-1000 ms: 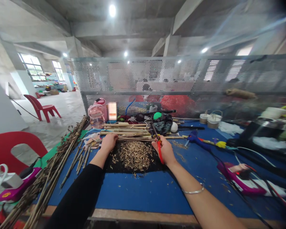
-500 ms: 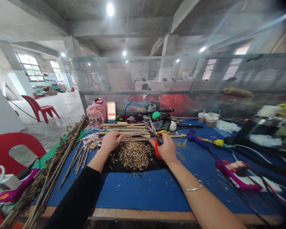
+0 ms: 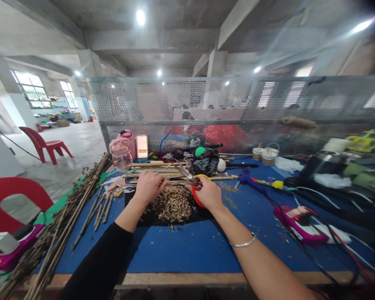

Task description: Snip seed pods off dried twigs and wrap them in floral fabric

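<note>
My right hand (image 3: 206, 193) is closed on red-and-yellow-handled scissors (image 3: 190, 181), whose blades point up and left over a row of thin bamboo sticks (image 3: 162, 170). My left hand (image 3: 148, 186) is closed on one of those sticks, right beside the blades. Just below both hands lies a heap of small dry cut pieces (image 3: 173, 203) on a black mat (image 3: 134, 216), which sits on the blue table top (image 3: 181, 250).
Long dry stalks (image 3: 68, 225) lie along the table's left edge. Glue guns (image 3: 296, 223), cables and a blue-and-yellow tool (image 3: 253, 180) fill the right side. A pink jug (image 3: 122, 150) and a perforated metal screen (image 3: 225, 112) stand behind. Red chairs (image 3: 43, 143) are at the left.
My right hand has shifted left toward my left hand, and the scissors have turned from lying under the palm to pointing up-left at the stick. The view has drifted slightly.
</note>
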Demonstrator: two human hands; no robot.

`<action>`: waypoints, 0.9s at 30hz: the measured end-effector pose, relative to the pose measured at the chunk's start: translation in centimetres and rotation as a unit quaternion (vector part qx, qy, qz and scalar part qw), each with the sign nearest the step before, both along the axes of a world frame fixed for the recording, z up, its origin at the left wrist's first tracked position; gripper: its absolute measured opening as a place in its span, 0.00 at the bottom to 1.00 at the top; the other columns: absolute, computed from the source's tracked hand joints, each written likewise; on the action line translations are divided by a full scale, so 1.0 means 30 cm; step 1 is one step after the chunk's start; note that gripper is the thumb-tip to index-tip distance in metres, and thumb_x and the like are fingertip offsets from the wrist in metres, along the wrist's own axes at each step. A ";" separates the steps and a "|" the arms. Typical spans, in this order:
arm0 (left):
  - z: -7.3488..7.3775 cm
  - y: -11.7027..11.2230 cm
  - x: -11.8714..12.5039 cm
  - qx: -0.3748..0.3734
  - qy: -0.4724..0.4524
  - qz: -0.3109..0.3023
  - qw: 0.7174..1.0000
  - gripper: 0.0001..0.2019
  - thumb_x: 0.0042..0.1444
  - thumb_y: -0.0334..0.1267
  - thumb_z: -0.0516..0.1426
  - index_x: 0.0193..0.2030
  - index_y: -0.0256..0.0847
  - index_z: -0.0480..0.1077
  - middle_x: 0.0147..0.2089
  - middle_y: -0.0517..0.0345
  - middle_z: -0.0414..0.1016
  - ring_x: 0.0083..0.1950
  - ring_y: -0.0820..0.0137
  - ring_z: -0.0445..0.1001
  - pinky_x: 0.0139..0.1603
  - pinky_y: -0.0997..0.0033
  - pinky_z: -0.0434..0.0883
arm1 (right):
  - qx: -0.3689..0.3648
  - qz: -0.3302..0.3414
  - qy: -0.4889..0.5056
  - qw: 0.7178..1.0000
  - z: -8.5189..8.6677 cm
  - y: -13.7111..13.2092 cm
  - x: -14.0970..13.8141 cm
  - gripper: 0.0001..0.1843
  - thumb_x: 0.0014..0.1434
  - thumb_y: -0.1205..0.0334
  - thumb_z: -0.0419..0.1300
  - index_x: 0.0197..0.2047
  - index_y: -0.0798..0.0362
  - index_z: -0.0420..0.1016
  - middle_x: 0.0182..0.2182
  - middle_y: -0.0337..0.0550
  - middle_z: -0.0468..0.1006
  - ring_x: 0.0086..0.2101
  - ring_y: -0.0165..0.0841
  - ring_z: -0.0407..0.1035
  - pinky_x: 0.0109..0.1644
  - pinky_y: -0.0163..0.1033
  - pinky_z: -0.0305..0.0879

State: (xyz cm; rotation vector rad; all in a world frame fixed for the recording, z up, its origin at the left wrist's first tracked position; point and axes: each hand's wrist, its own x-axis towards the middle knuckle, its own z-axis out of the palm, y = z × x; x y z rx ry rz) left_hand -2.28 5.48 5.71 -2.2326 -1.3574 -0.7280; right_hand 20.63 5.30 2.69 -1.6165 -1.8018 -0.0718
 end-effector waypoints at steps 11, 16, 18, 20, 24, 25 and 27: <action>-0.004 -0.053 0.041 0.010 -0.059 0.081 0.995 0.21 0.58 0.50 0.48 0.24 0.40 0.71 0.27 0.52 0.75 0.30 0.66 0.71 0.30 0.69 0.54 | 0.017 -0.044 0.042 0.998 0.024 -0.024 -0.030 0.21 0.48 0.40 0.57 0.34 0.49 0.70 0.27 0.42 0.76 0.30 0.37 0.70 0.30 0.35 0.53; 0.024 -0.061 0.078 0.053 -0.132 0.116 0.983 0.21 0.59 0.51 0.47 0.25 0.41 0.71 0.26 0.54 0.75 0.29 0.69 0.71 0.27 0.71 0.53 | -0.020 -0.004 0.171 0.985 0.019 -0.059 -0.095 0.20 0.48 0.42 0.57 0.32 0.52 0.71 0.24 0.42 0.75 0.27 0.35 0.68 0.29 0.35 0.55; 0.043 -0.065 0.096 0.082 -0.190 0.118 0.971 0.20 0.59 0.50 0.46 0.28 0.41 0.72 0.28 0.56 0.75 0.30 0.70 0.71 0.28 0.72 0.54 | -0.045 0.065 0.260 0.962 0.007 -0.063 -0.131 0.20 0.49 0.43 0.57 0.30 0.53 0.72 0.23 0.40 0.75 0.25 0.33 0.66 0.29 0.34 0.57; 0.055 -0.068 0.104 0.099 -0.223 0.087 0.966 0.18 0.60 0.49 0.47 0.32 0.41 0.72 0.31 0.57 0.76 0.33 0.71 0.71 0.31 0.73 0.56 | -0.050 0.125 0.321 0.938 -0.001 -0.060 -0.151 0.20 0.49 0.45 0.58 0.31 0.55 0.71 0.23 0.40 0.74 0.25 0.32 0.65 0.30 0.34 0.59; 0.049 -0.068 0.088 0.099 -0.236 0.051 0.965 0.17 0.60 0.47 0.47 0.36 0.41 0.73 0.33 0.56 0.75 0.35 0.71 0.71 0.34 0.74 0.58 | -0.050 0.175 0.360 0.915 -0.001 -0.048 -0.137 0.19 0.47 0.48 0.61 0.34 0.56 0.71 0.26 0.40 0.75 0.27 0.31 0.66 0.33 0.34 0.62; 0.044 -0.066 0.081 0.096 -0.234 0.054 0.966 0.17 0.60 0.48 0.47 0.35 0.41 0.73 0.32 0.56 0.75 0.34 0.71 0.70 0.33 0.74 0.58 | -0.053 0.186 0.363 0.911 0.000 -0.046 -0.128 0.18 0.47 0.49 0.61 0.34 0.56 0.71 0.26 0.41 0.75 0.27 0.31 0.66 0.33 0.34 0.62; 0.037 -0.064 0.068 0.090 -0.229 0.065 0.967 0.19 0.59 0.49 0.48 0.30 0.40 0.73 0.29 0.56 0.74 0.32 0.71 0.69 0.31 0.74 0.57 | -0.057 0.203 0.367 0.906 0.001 -0.044 -0.115 0.18 0.47 0.50 0.62 0.35 0.56 0.71 0.27 0.41 0.76 0.28 0.32 0.67 0.34 0.35 0.63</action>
